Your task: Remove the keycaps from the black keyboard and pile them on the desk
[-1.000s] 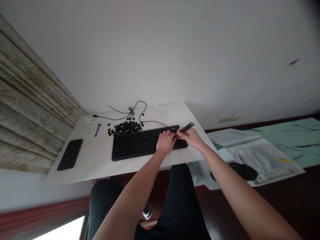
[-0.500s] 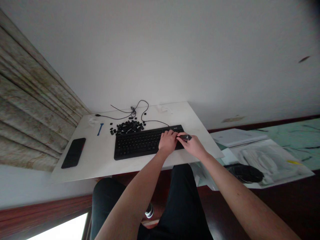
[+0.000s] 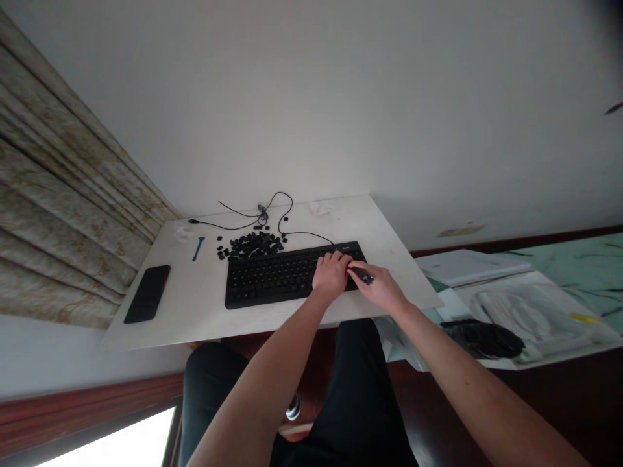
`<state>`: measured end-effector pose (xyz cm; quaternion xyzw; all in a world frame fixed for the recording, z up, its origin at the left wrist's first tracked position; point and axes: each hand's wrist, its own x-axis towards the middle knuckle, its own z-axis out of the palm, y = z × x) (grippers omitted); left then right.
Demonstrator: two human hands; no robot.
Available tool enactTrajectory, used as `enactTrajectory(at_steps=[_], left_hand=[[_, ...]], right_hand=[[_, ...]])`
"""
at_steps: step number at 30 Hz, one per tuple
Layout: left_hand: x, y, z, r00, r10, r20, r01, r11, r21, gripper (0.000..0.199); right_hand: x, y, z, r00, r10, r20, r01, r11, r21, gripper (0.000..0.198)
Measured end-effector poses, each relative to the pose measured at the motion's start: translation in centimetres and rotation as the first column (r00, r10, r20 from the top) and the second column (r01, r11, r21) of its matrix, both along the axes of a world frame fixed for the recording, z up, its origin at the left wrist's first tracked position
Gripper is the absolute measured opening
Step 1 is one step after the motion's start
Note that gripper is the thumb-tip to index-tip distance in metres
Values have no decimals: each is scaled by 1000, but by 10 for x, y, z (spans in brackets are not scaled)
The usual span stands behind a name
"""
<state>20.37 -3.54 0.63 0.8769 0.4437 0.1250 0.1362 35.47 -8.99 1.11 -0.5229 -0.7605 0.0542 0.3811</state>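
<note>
Far left, folded patterned curtain (image 3: 63, 181) beside pale wall (image 3: 341, 117). On the smooth white table (image 3: 199, 321): flat phone (image 3: 147, 294) by the left edge, heaped squarish keycaps (image 3: 256, 244) toward the back edge, rectangular keyboard (image 3: 272, 280) nearer the front edge, left hand (image 3: 331, 275) atop, grip unclear; at its right end, right hand (image 3: 383, 287) closed around a dark tool (image 3: 364, 275).

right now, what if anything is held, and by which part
The right hand holds a dark tool, apparently near its end toward the keyboard; whether the left hand holds anything is hidden.
</note>
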Motion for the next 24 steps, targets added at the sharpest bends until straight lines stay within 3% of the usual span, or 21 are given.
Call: enactTrajectory(at_steps=[4,8,12,14,17,19,20,22,24], left_hand=[[0,0,1,1000,0,8,0,1000,-1,30],[0,0,0,1000,10,28,-10,1000,9,28],[-2,1,-3,989,34,142,-33,999,-9,18],[-3,2,-5,973,63,223,-58,998,-29,14],[-4,2,-8,936,109,335,-98,994,-49,13],[-4,2,-11,906,125,405,-110,992,-58,16],[-4,2,-12,889,128,440,-111,992,-63,17],[-4,2,-13,847,130,515,-103,991,-81,18],[-4,4,-11,792,155,591,-101,987,-125,19]], right_hand=[[-7,-5,16,1000,21,-3,-21,999,30,16],[-9,-5,39,998,50,-36,-52,997,-56,14],[9,3,40,974,-96,-206,73,990,-117,18],[21,9,27,887,-232,-398,190,971,-142,26],[35,20,-1,570,-379,-729,276,924,-265,39],[38,25,-18,362,-431,-827,277,897,-345,43],[38,27,-25,298,-441,-846,277,888,-366,44],[38,30,-34,246,-443,-862,289,883,-371,43],[38,30,-39,252,-436,-864,307,882,-356,42]])
